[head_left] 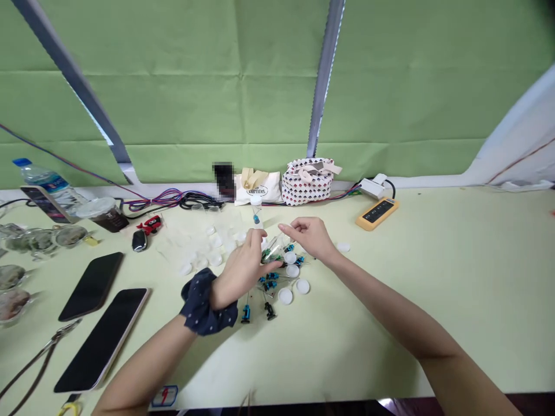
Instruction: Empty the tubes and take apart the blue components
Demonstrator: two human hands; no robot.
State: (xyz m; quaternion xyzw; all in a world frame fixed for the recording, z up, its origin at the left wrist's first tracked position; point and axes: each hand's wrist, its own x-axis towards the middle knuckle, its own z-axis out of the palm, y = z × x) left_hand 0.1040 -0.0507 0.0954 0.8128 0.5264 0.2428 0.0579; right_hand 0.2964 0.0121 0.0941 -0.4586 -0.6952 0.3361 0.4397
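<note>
Work in the head view is centring on a clear container (273, 249), which is lying tilted over the far edge of the pile of blue and black pieces (271, 284). I judge that I am working on this container with both hands, and the next move is probably calling for a steady left grip and precise right fingertips. My left hand (243, 263), just left of the pile, is curving partway open, thumb and fingers apparently clamping the container between them. My right hand (313, 236), beyond the pile and to its right, is holding thumb and forefinger close together near the container's upper end; I cannot tell whether they are pinching anything small. White caps (302, 286) are lying along the pile's right side, and a capped container (255, 200) is standing beyond the pile.
</note>
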